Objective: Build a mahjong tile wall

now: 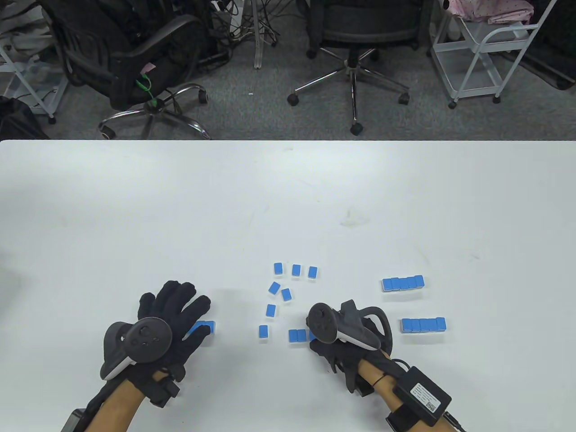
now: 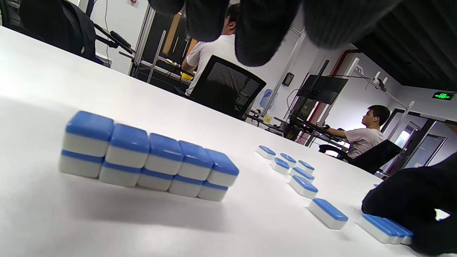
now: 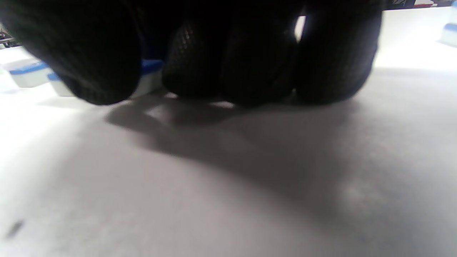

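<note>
1. the thing in play is the short row of tiles [image 1: 298,335] at your right hand [image 1: 335,346], low on the surface [image 1: 288,189]. the row's long axis runs left to right, and its right end is hidden under the hand.
2. your right hand sits at that right end with its fingers [image 3: 257,60] curled down onto the surface. in the right wrist view a blue-topped tile shows just behind them, but you cannot tell whether they pinch it or only push against it.
3. the loose tiles [image 1: 279,288] lie beyond and to the left of the row, scattered flat with blue backs up. the nearest single tile [image 1: 263,331] is just beside the row's left end, so the right hand is the nearer one for gathering.
4. your left hand [image 1: 175,315] is spread, fingers straight, over a finished two-layer stack [image 2: 148,159] well to the left. in the left wrist view the fingertips hang above it, and contact is unclear.
5. two more finished stacks [image 1: 403,283] lie right of the right hand, near it, so sweep leftward. the far half of the surface offers room, and the near edge is close behind both wrists.
</note>
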